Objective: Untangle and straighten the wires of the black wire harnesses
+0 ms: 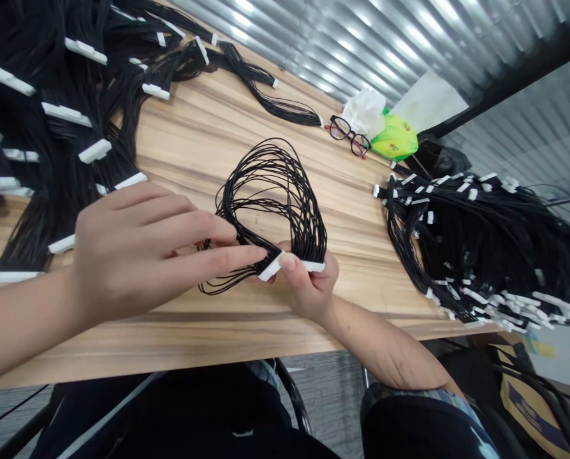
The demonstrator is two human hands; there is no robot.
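A looped black wire harness (308, 217) with white connectors stands over the wooden table, held near its front edge. My right hand (311, 284) grips it, the thumb pressed on a white connector (270, 268) and the fingers behind. A second white connector (314, 266) shows just right of the thumb. From the left, my left hand (165, 248) reaches across with its fingers stretched out. Its index fingertip lies at the wires beside the angled connector; whether it presses on them I cannot tell. The other left fingertips are near the loop's left side, partly hidden behind the index finger.
Many black wire harnesses (60, 146) with white connectors cover the table's left side. Another pile (486, 248) lies at the right. A single harness (275, 102) lies at the back, near glasses (350, 135) and a green tissue pack (394, 137). The table (180, 344) ends at my lap.
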